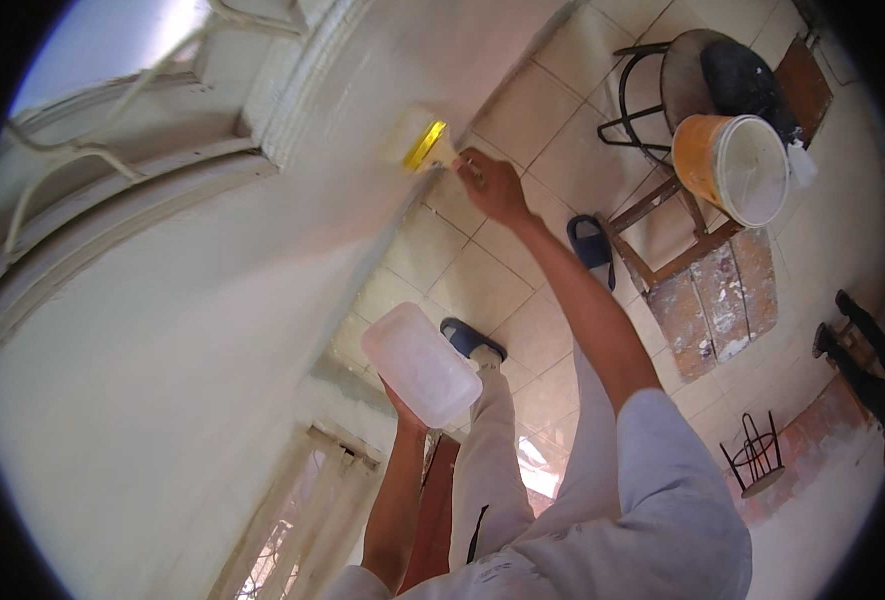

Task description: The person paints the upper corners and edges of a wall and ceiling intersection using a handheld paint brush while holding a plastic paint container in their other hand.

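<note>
My right hand (492,187) is closed round the handle of a wide paintbrush (425,146) with a shiny yellow metal band. Its pale bristles are up against the off-white wall (212,310) and hard to tell from it. Lower down, my left hand (403,405) supports a translucent white plastic tub (422,365) from beneath and the side, its fingers mostly hidden behind it. The tub is tilted and looks whitish inside. It is held between the wall and my body.
A window with a curved grille (87,150) is set in the wall at upper left. Right of me, an orange and white bucket (697,160) is beside a round stool (682,80) and a paint-spattered wooden stool (697,310). A person's dark-clothed legs (857,350) show at the right edge.
</note>
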Action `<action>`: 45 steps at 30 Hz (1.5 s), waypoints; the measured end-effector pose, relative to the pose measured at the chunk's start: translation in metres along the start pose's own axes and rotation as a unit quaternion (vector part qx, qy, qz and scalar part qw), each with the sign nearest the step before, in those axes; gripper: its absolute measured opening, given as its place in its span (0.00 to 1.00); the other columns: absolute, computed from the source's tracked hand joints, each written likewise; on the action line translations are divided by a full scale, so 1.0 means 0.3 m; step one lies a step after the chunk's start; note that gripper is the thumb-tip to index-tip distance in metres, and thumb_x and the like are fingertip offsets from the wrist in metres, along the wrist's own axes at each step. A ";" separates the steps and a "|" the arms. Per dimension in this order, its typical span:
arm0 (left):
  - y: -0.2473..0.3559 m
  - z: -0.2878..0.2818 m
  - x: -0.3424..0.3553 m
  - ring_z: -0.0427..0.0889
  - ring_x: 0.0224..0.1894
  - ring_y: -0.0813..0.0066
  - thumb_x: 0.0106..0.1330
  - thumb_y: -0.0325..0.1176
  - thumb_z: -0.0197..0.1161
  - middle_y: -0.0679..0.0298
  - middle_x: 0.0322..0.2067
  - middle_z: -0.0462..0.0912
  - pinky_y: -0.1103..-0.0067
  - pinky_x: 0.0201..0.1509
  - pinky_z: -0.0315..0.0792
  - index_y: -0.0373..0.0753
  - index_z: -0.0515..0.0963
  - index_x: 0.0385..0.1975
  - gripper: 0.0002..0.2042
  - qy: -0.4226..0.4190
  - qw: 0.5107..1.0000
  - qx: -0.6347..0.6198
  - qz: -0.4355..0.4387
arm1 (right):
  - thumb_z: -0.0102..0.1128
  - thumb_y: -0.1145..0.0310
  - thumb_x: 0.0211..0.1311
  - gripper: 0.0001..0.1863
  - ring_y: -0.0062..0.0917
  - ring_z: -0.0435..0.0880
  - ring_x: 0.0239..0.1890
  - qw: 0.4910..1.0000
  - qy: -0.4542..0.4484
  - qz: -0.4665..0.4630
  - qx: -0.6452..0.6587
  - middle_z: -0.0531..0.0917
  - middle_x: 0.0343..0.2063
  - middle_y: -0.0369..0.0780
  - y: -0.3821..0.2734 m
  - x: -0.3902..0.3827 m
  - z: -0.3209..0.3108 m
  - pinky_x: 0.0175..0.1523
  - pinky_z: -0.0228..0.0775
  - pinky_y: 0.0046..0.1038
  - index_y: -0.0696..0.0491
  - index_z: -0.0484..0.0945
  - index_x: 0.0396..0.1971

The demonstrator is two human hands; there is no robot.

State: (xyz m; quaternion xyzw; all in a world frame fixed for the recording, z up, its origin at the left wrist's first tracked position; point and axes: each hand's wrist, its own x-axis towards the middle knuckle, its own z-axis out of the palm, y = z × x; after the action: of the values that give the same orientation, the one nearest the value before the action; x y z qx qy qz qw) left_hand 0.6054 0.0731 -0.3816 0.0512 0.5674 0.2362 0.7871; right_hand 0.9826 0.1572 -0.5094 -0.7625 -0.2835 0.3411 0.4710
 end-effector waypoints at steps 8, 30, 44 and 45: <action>-0.078 -0.019 0.016 0.80 0.60 0.42 0.68 0.74 0.49 0.51 0.66 0.75 0.44 0.64 0.74 0.43 0.63 0.74 0.45 -0.070 0.996 -0.037 -0.036 | 0.51 0.53 0.75 0.23 0.50 0.85 0.53 0.954 -0.058 0.236 -0.173 0.87 0.47 0.53 0.574 0.257 0.165 0.60 0.76 0.48 0.58 0.83 0.49; -0.021 0.076 -0.045 0.79 0.64 0.60 0.76 0.69 0.42 0.64 0.65 0.76 0.58 0.65 0.79 0.48 0.63 0.74 0.37 -0.042 0.997 0.057 -0.016 | 0.61 0.60 0.72 0.12 0.49 0.84 0.26 0.987 0.019 -0.092 0.134 0.82 0.20 0.48 -0.327 -0.127 -0.124 0.33 0.74 0.44 0.54 0.80 0.36; -0.094 -0.144 -0.010 0.81 0.60 0.50 0.68 0.73 0.51 0.56 0.62 0.79 0.48 0.65 0.76 0.46 0.65 0.73 0.43 0.031 0.999 0.007 -0.040 | 0.55 0.53 0.72 0.21 0.48 0.86 0.53 0.958 -0.082 0.216 -0.171 0.87 0.46 0.52 0.522 0.285 0.135 0.57 0.79 0.47 0.53 0.83 0.52; -0.092 -0.159 -0.010 0.81 0.60 0.51 0.69 0.73 0.50 0.57 0.62 0.79 0.48 0.65 0.76 0.46 0.65 0.73 0.42 0.041 0.998 0.018 -0.033 | 0.55 0.53 0.72 0.22 0.48 0.86 0.53 0.949 -0.089 0.244 -0.178 0.87 0.47 0.53 0.520 0.299 0.138 0.58 0.79 0.48 0.56 0.83 0.51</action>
State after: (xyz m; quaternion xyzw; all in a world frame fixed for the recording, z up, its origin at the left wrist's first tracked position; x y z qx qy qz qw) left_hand 0.5695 0.0385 -0.4052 0.0368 0.6050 0.2020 0.7693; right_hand 1.0217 0.1847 -0.6878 -0.8464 -0.1855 0.4559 0.2032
